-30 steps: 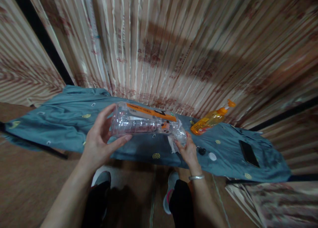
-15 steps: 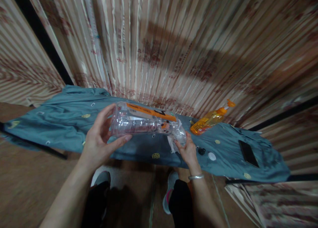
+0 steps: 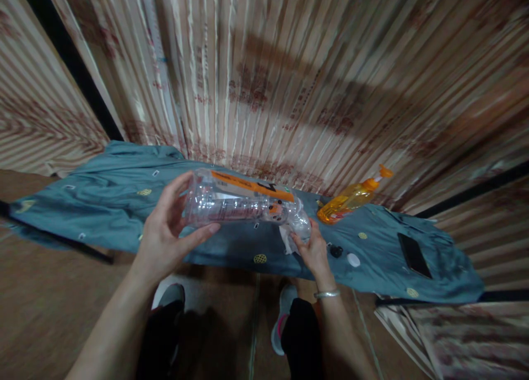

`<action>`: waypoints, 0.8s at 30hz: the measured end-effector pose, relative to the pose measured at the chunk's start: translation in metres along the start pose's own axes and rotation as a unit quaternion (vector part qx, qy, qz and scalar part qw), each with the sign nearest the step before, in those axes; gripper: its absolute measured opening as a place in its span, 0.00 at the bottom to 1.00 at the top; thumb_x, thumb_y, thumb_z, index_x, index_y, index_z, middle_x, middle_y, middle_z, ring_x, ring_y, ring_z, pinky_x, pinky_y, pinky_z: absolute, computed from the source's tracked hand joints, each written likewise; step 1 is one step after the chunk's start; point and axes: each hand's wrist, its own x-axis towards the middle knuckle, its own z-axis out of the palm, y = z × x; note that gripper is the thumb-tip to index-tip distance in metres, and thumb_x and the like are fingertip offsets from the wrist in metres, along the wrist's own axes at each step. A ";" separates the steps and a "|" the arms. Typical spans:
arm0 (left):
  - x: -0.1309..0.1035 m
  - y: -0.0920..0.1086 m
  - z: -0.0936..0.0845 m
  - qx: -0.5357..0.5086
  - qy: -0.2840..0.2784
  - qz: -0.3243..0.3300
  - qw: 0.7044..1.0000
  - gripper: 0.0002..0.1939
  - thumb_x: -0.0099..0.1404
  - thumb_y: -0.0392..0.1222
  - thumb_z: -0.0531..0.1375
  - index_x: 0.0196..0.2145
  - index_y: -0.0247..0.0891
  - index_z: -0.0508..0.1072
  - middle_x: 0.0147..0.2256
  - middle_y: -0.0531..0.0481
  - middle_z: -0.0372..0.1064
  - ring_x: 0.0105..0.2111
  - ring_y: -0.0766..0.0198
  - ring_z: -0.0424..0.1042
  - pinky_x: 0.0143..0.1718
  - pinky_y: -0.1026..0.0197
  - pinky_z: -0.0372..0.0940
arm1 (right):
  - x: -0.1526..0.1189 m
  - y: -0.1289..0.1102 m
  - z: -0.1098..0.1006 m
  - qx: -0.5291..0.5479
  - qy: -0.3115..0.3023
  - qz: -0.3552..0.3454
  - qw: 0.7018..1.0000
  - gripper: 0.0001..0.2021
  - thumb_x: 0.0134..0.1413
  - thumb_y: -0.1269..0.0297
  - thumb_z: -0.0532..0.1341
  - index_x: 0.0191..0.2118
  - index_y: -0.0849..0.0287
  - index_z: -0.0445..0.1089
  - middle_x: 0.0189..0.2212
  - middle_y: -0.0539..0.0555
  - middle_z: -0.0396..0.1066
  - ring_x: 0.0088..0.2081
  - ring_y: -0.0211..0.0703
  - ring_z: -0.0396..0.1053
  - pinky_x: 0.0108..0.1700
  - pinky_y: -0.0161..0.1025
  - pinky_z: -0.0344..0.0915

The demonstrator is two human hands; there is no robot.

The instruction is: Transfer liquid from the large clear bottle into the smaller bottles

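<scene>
A large clear plastic bottle [image 3: 239, 198] with an orange and grey label lies sideways in the air above the cloth. My left hand [image 3: 173, 220] is wrapped round its wide end, thumb along the near side. At the other end, my right hand [image 3: 312, 247] grips a smaller clear plastic piece [image 3: 299, 223], which meets the bottle at an angle; whether the two are joined I cannot tell. Some white tissue-like material [image 3: 287, 239] shows beside my right fingers. To the right, a bottle of orange liquid with a pump top [image 3: 347, 201] rests on the cloth.
A blue-green cloth [image 3: 111, 176] covers the narrow table. On its right part are a small black object [image 3: 335, 251], a white round disc [image 3: 354, 260] and a black phone [image 3: 414, 255]. Behind hangs a striped curtain [image 3: 256, 93]; dark metal poles [image 3: 78, 65] flank the table.
</scene>
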 end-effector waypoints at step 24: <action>0.000 0.001 0.000 -0.004 0.005 -0.022 1.000 0.47 0.47 0.45 0.76 0.62 0.41 0.64 0.63 0.36 0.65 0.59 0.46 0.72 0.49 0.48 0.77 | 0.001 -0.005 -0.003 0.009 -0.019 0.035 0.999 0.32 0.53 0.52 0.62 0.60 0.64 0.63 0.49 0.65 0.76 0.48 0.58 0.76 0.52 0.52 0.71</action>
